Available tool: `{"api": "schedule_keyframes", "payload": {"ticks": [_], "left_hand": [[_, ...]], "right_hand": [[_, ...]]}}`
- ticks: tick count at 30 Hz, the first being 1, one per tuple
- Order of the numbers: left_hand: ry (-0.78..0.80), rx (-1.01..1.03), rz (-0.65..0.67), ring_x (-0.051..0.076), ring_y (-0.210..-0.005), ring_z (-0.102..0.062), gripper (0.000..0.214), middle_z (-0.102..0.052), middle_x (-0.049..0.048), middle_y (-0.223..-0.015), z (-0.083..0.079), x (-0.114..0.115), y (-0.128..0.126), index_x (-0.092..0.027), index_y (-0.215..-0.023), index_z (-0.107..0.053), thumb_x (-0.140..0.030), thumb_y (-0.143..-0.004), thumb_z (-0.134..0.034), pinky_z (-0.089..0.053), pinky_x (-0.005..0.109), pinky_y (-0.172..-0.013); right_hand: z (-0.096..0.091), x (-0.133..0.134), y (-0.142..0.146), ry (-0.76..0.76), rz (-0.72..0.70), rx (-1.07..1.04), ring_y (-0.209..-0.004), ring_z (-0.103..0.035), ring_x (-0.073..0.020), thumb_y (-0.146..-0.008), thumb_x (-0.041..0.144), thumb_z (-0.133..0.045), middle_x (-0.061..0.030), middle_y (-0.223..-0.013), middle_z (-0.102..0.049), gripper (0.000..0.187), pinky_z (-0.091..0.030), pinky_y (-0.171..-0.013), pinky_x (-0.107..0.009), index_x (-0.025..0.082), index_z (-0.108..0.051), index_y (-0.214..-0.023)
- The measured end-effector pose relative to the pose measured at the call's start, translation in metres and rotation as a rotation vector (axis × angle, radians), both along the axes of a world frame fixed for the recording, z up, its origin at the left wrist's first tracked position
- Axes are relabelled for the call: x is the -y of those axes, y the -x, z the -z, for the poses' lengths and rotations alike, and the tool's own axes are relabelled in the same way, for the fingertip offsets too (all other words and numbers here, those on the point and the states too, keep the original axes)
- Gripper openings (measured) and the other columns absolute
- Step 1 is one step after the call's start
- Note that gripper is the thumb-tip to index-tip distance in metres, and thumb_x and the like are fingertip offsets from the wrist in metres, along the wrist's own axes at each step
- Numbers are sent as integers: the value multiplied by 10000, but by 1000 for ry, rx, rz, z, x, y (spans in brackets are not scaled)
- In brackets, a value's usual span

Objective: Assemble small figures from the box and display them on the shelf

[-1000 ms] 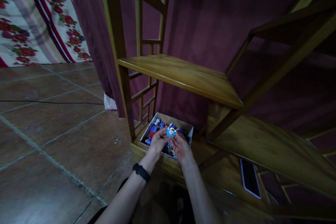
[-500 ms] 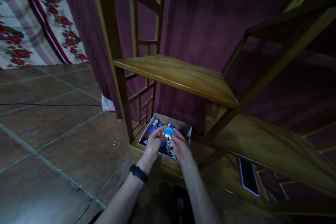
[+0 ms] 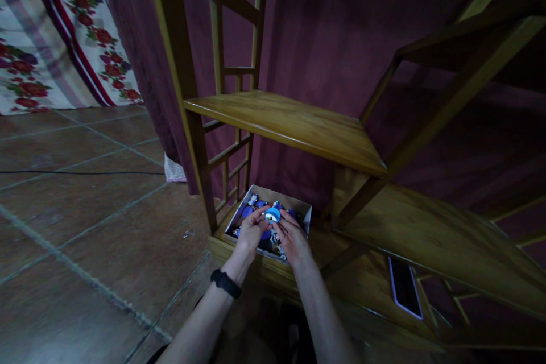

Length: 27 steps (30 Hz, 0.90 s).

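Note:
Between my fingertips is a small blue-and-white toy figure (image 3: 272, 215), held over an open cardboard box (image 3: 294, 203). My left hand (image 3: 252, 230) grips its left side, and my right hand (image 3: 292, 234) grips its right side; both are closed on it. Several small figures and round purple-blue pieces lie in the box, among them a white-and-blue figure (image 3: 253, 199) at the back left corner and a purple disc (image 3: 247, 211). My hands and wrists hide part of the box's contents and its front. A black wristband (image 3: 226, 283) is on my left wrist.
The box stands on the low shelf of a wooden rack, under a wooden board (image 3: 290, 124). A phone (image 3: 404, 287) lies on the wood to the right. Behind hangs a purple curtain (image 3: 307, 40). A dark cable (image 3: 85, 172) crosses the tiled floor (image 3: 106, 227) at left.
The toy figure has been tilted between my fingers, so more white and a small yellowish spot now show. My hands stay in nearly the same place above the box.

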<state>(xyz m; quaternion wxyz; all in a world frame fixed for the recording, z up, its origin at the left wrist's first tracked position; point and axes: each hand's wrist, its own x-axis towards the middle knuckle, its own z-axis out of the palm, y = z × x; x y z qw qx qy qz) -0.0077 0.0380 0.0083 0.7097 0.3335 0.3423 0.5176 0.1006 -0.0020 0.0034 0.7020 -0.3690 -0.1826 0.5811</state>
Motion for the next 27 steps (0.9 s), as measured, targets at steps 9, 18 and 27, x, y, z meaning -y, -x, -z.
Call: {"api": "schedule_keyframes", "payload": {"ticks": [9, 18, 27], "left_hand": [[25, 27, 50, 130, -681, -629, 420, -696, 48, -790, 3, 0, -2, -136, -932, -664, -167, -528, -775, -485, 228, -639], [64, 10, 57, 126, -642, -636, 420, -696, 53, -740, 1, 1, -2, -112, -883, -653, -172, -503, -822, -504, 232, -655], [91, -3, 48, 112, -572, -632, 482, -643, -17, -613, -2, 2, 0, -143, -908, -598, -144, -487, -833, -510, 217, -615]], "right_hand": [[1, -1, 0, 23, 24, 41, -928, -634, -162, -602, 193, -725, -34, -953, -707, 371, -487, -822, -274, 214, -680, -969], [0, -3, 2, 65, 86, 26, -689, -624, -111, -586, 195, -738, -23, -826, -708, 322, -488, -640, -221, 187, -680, -902], [2, -3, 2, 105, 100, 0, -605, -595, -98, -567, 189, -755, 1, -676, -674, 300, -473, -590, -215, 175, -654, -849]]}}
